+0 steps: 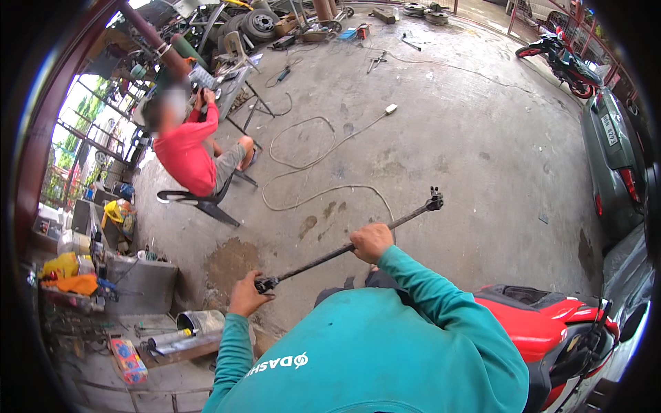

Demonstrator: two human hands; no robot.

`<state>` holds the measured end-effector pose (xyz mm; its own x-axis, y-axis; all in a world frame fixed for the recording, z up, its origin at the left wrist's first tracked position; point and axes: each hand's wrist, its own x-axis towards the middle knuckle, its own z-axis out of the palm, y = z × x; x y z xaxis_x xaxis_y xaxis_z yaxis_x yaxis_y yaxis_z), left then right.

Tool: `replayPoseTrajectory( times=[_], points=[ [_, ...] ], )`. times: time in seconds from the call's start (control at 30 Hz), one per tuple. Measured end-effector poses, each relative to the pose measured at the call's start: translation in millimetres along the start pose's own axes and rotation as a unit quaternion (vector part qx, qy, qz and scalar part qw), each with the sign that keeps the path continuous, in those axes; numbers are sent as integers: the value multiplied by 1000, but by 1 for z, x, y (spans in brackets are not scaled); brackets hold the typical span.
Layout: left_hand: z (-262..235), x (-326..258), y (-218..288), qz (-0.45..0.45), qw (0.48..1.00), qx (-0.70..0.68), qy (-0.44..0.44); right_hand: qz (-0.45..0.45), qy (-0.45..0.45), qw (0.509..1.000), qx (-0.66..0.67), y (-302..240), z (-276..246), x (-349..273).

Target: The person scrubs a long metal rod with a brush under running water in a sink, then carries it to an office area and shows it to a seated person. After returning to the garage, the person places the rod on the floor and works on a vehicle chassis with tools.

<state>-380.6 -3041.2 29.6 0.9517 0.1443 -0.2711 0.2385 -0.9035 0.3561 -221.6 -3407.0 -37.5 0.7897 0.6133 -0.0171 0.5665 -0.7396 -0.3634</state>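
I hold a long black metal rod (317, 261) slanted in front of me, with a forked joint at its far upper-right end (434, 200). My left hand (248, 294) grips the near lower end by its knuckle fitting. My right hand (370, 241) is closed around the rod's middle. Teal sleeves cover both my forearms.
A person in a red shirt (186, 155) sits on a chair at the left, working at a small table. A white cable (310, 162) loops over the concrete floor. A red motorcycle (564, 323) stands at my right. A cluttered bench (131, 289) with cans sits lower left; parked car (616, 162) far right.
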Motion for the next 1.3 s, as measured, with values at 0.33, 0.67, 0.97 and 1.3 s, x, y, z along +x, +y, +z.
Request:
replayPoseTrajectory(
  times=[0.33,0.67,0.97,1.3],
  points=[
    [-47,248,190,199,939,-169,-225,90,40,995,0,229,-116,50],
    [39,609,360,194,888,338,-244,249,9,967,-47,415,-164,152],
    [-12,802,560,328,827,-216,-403,358,67,931,32,606,-290,184],
    [15,1005,744,308,852,283,-315,331,37,941,62,861,-298,302]
  ],
)
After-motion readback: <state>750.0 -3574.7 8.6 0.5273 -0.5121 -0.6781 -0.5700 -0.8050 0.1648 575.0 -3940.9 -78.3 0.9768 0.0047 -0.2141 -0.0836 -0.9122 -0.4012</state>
